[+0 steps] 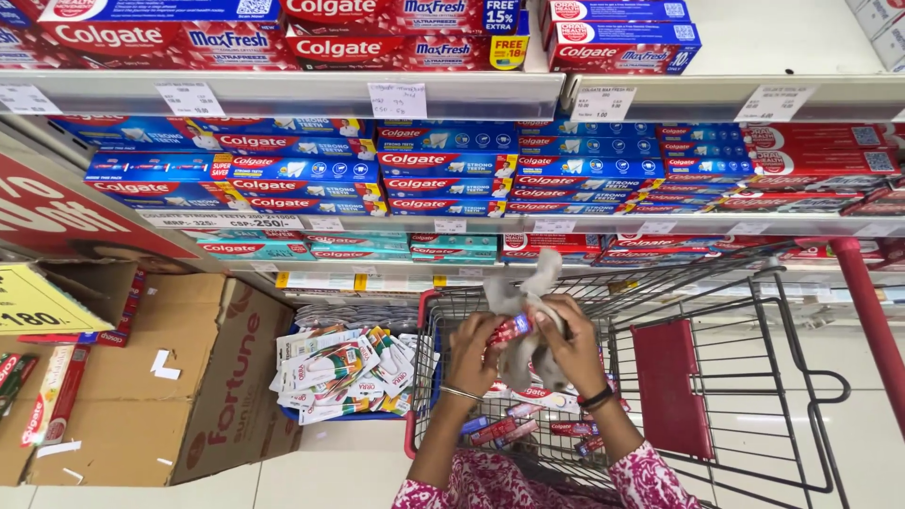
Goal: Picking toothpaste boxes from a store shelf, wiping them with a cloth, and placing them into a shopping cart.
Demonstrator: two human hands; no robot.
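My sleeves are pink with a white floral print, a thin silver bangle circles my left hand [471, 353] at the wrist, and a dark band sits on my right hand [570, 349] at its wrist.

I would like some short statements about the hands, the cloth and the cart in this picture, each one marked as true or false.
1. Both hands hold a grey cloth over the shopping cart. True.
2. The left hand wears a thin metal bangle on its wrist. True.
3. The cart is empty. False: several small red boxes lie on its bottom.
4. The right hand rests on the shelf. False: it is on the cloth, together with a small red pack.
5. A brown cardboard box stands on the floor to the left of the cart. True.
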